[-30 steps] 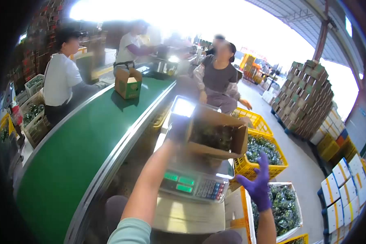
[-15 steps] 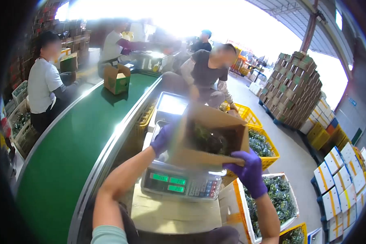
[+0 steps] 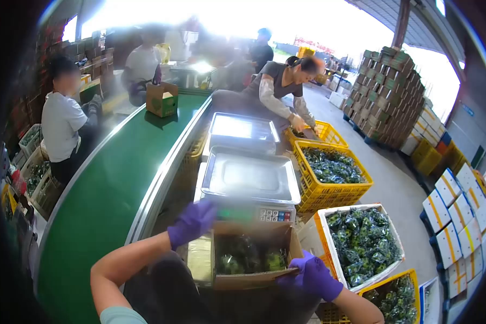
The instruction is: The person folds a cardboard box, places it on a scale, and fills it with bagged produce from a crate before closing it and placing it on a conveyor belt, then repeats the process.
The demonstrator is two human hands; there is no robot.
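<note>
An open cardboard box with wrapped green produce inside sits low before me, just in front of the scale. My right hand, in a purple glove, grips the box's right front corner. By the box's left rear corner is my left hand, also gloved in purple; it is blurred, and whether it touches the box is unclear. The scale's metal tray shows bare, and its keypad and display are partly hidden behind the box and blur.
A green conveyor runs along the left, carrying a carton. At right are a white foam box and yellow crates of wrapped greens. A person bends over a crate; others sit beyond the conveyor. Stacked cartons stand behind.
The box has come down off the scale area toward me, uncovering the tray. My left hand has left its side and moved lower left; my right hand has lowered with the box.
</note>
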